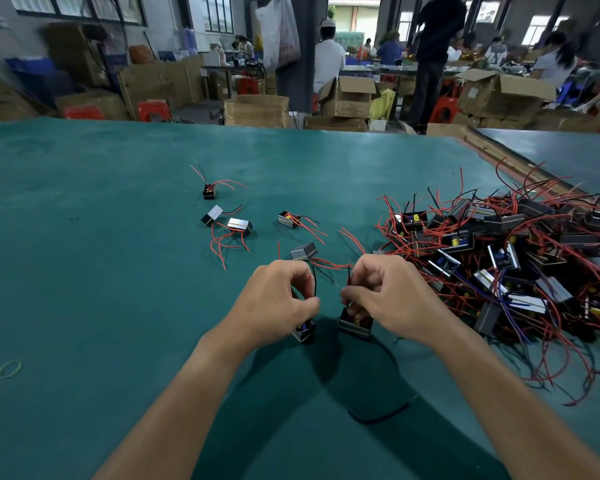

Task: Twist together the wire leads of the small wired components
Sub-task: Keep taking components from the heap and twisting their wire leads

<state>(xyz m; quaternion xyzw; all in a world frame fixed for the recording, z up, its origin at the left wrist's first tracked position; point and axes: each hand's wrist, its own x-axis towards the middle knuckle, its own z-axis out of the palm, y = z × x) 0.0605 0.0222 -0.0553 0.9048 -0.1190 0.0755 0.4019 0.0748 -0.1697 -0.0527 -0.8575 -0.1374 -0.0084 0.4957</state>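
Left hand (pixel 278 299) fingers pinching black lead (pixel 314 282) — right hand (pixel 388 299) fingers pinching wire (pixel 349 277) above component (pixel 355 323)

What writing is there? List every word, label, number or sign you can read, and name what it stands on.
No text in this view can be read.
Hanging plastic bag: red print, too blurred to read.
Cardboard boxes: faint marks, too blurred to read.
Pile of wired components: no legible labels, too small to tell.
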